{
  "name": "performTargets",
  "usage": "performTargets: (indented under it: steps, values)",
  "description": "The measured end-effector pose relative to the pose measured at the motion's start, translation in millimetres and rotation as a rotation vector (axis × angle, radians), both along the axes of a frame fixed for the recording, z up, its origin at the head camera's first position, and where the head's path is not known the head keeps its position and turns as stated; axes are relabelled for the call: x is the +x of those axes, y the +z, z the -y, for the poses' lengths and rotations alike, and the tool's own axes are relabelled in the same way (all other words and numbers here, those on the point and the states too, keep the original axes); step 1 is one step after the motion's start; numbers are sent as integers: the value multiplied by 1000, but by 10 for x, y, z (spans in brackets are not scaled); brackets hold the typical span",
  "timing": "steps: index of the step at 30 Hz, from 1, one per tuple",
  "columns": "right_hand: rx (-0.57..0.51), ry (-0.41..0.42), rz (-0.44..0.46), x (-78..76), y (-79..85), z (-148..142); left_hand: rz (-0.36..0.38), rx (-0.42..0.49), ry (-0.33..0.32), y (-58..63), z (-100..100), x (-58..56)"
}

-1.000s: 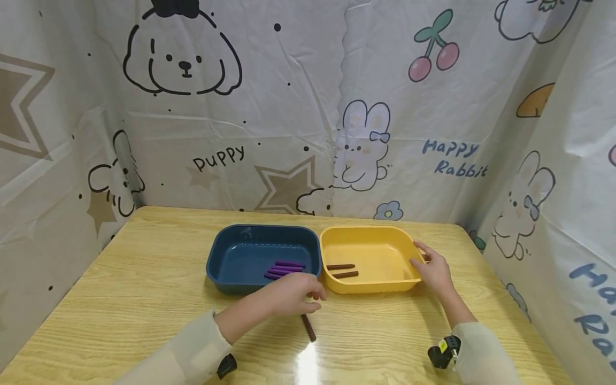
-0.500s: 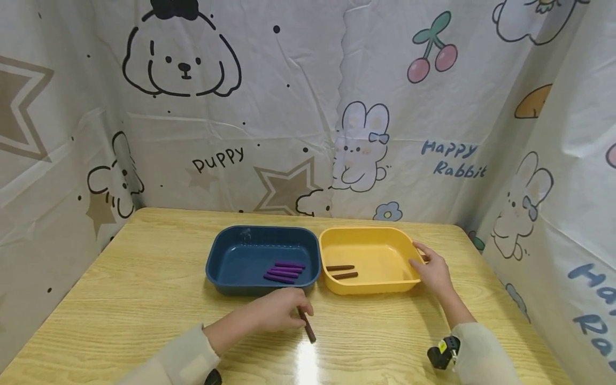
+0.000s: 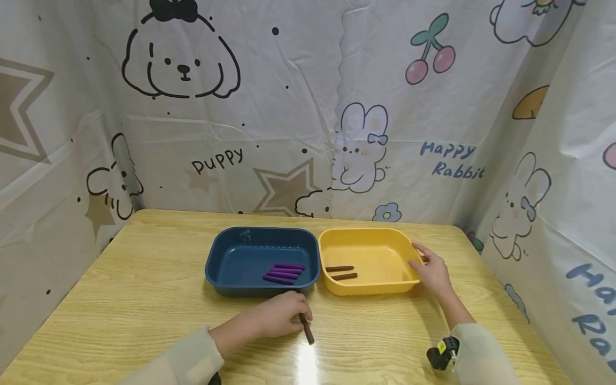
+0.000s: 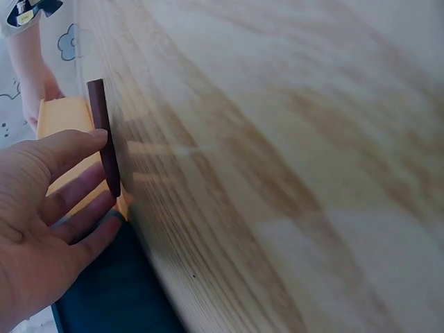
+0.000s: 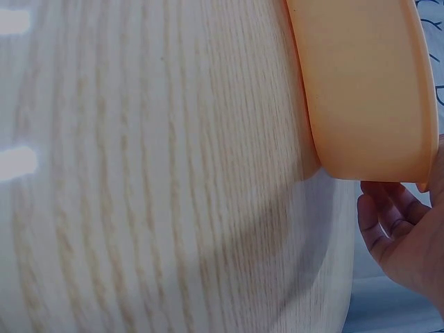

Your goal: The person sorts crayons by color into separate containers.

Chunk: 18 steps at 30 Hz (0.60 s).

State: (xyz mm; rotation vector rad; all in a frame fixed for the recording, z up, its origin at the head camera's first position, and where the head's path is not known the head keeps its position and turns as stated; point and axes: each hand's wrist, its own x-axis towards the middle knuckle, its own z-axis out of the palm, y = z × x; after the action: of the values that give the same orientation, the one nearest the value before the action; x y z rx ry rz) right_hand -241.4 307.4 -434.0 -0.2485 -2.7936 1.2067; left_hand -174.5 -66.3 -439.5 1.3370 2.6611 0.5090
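My left hand (image 3: 281, 315) pinches a brown crayon (image 3: 308, 332) low over the table, in front of the blue bin (image 3: 240, 262). Seen from the left wrist, the thumb lies against the crayon (image 4: 98, 104) and the other fingers spread behind it. At the right end of the yellow bin (image 3: 380, 289), my right hand (image 3: 434, 274) grips the rim, thumb over the edge and fingers outside. Two brown crayons (image 3: 344, 276) lie at the left inside the yellow bin. Several purple crayons (image 3: 280, 279) lie in the blue bin.
Both bins stand side by side near the back of the wooden table (image 3: 144, 299). A printed curtain (image 3: 289, 117) hangs close behind the table and along its sides. Light glares off the tabletop near its front.
My left hand has drawn back from between the bins, down to the brown crayon, and now pinches it. The right hand stays on the yellow bin.
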Motion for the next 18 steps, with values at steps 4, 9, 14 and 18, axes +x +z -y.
performTargets:
  steps: [4,9,14,18]
  values:
    - [0,8,-7,-6,-5,-5,-44,-25,-14,-9,-26,-12]
    - [1,8,-10,-9,-10,-9,-57,-63,-6,-5,-55,-13]
    - [-9,8,-5,-17,-15,-19,-45,-85,12,29,-79,16]
    - [0,19,-10,-24,-29,-37,-55,-72,24,30,-97,14]
